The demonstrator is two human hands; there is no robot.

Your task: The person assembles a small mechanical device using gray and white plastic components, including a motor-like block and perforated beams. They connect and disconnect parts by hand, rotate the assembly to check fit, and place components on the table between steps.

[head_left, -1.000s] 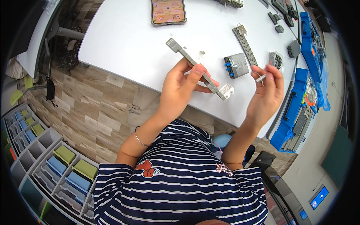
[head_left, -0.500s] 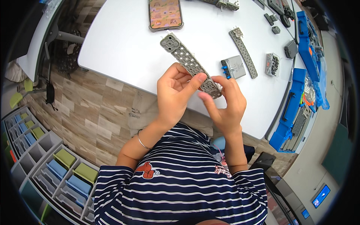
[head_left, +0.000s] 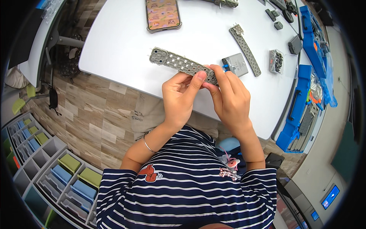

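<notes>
A long grey perforated building beam [head_left: 179, 64] is held between my two hands above the table's near edge. My left hand [head_left: 181, 93] grips it from below, thumb pressed on its upper face near the right end. At that right end, the fingers and thumb of my right hand [head_left: 230, 95] pinch the beam's tip. Small pegs stick out at its far left end, where a squarish grey piece sits. Just beyond my right hand lies a grey box-shaped module [head_left: 237, 65] with blue connectors. A second perforated beam [head_left: 246, 51] rests farther right.
A phone [head_left: 163, 15] lies at the back of the white table [head_left: 118, 45]. To the right stand a clear box of small dark parts [head_left: 276, 61] and blue cases [head_left: 295, 107] with more parts. Another grey assembly [head_left: 225, 3] is at the top edge. Storage trays [head_left: 70, 183] are at lower left.
The beam has swung from steeply slanted to nearly level, its far end moving left and down. My right hand has shifted up and closed more tightly around the near end.
</notes>
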